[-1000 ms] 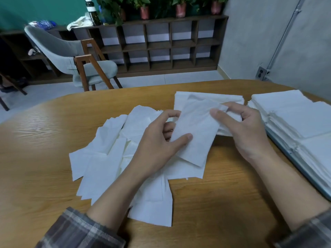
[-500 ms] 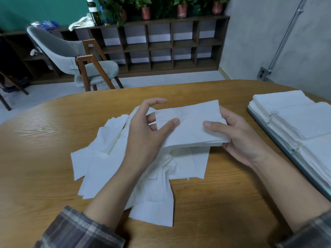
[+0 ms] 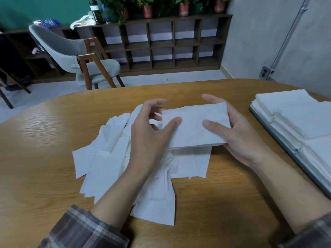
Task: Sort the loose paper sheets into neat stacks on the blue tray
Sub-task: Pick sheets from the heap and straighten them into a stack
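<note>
A small stack of white paper sheets (image 3: 192,125) hangs level above the table, held between both hands. My left hand (image 3: 152,133) grips its left end, thumb on top and fingers beneath. My right hand (image 3: 232,133) holds the right end, thumb pressed on top, fingers under and behind it. Below them lies a loose heap of white sheets (image 3: 107,158), spread and overlapping on the wooden table (image 3: 44,149). At the right edge the blue tray (image 3: 290,154) carries neat stacks of sheets (image 3: 304,120).
A grey chair with wooden legs (image 3: 80,56) stands beyond the far table edge. Behind it runs a dark cubby shelf (image 3: 170,42) with potted plants on top. A grey wall with a conduit and socket (image 3: 266,72) lies at the right.
The held sheets went from a tilted single sheet over a flat pile to a gathered stack lifted level off the table. My right hand slid round its right end.
</note>
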### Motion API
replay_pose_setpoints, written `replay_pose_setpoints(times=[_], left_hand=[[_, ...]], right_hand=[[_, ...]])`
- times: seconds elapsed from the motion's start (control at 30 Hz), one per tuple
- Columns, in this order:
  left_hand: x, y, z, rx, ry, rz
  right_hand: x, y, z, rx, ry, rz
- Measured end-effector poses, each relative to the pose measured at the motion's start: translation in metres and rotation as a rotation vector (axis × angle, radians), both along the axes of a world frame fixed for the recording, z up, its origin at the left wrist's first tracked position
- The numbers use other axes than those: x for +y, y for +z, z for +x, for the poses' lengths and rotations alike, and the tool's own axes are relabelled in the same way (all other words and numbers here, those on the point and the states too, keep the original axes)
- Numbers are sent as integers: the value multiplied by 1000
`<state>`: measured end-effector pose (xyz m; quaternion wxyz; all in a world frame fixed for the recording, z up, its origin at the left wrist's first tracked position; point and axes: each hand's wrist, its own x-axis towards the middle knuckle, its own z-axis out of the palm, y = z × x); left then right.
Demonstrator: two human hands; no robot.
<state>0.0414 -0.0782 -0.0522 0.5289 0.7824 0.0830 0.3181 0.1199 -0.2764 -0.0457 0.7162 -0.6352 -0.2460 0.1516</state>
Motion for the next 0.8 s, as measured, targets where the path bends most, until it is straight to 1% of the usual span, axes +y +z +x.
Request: replay_pose_setpoints(times=[0.03, 0.07, 0.13, 0.17, 0.2, 0.27, 0.3, 0.37, 0.43, 0.47, 0.53, 0.67, 0.73, 0.77, 0.8], left_hand=[[1, -1, 1, 13, 25, 9], [0, 1, 0, 55, -5, -34], [-3, 8, -1, 160, -169, -220], [-4, 10, -1, 191, -254, -302], [-6, 12, -3, 208, -309, -330], [-7, 12, -5, 214, -327, -242], [-6, 10, -5, 224, -308, -178], [1, 2, -2, 248, -253, -95], [5, 0, -1, 251, -198, -47], [5, 0, 0, 247, -180, -17], [4, 1, 1, 235, -173, 22], [2, 2, 0, 213, -257, 49], [-4, -3, -1, 174, -280, 35], [-8, -7, -1, 143, -242, 56], [-12, -10, -1, 103, -178, 118]], right_hand=[[-1, 0, 1, 12, 8, 42], [-3, 1, 1, 43, 24, 96], [-5, 3, 2, 90, 45, 158], [-5, 3, 2, 57, 19, 124], [-5, 2, 3, -36, -38, 26], [-3, -1, 3, -211, -143, -175], [-2, -2, 3, -226, -155, -200], [-3, -3, 4, -150, -76, -125], [-7, -1, 5, -7, 75, 20], [-9, 1, 5, 34, 134, 65], [-10, 1, 7, 22, 156, 47], [-10, -4, 9, 44, 76, -6], [-9, -8, 12, 9, -3, -51], [-10, -10, 14, -10, -58, -63], [-11, -11, 17, -30, -121, -68]])
